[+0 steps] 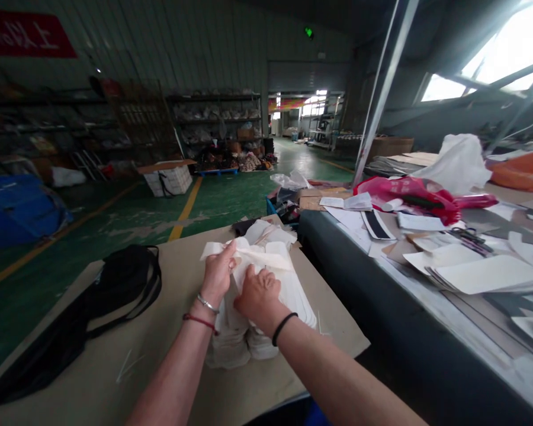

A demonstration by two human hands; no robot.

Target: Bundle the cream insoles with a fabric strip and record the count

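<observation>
The work surface carries a black fabric item with straps to the left, well apart from the stack of white sheets. Loose white pieces lie against the far end of the stack. To the right, beyond a gap, stands an adjacent surface with a dark side. It bears a pink-red plastic bag, a white plastic bag, scissors and cut white sheets. A metal post rises near its far end. On the green floor ahead stands a white box; loaded shelves line the wall.

The stack is located at the middle of the work surface, below both hands; the forearms partly cover it. Its sheets are thin, pale and round-cornered, in uneven layers; at the near end, rounded ends sit side by side. One top sheet is raised and folded at its far left.

Left hand: fingers pinch the raised sheet. Right hand: fingers bent over the stack; whether they grip a sheet cannot be told.
</observation>
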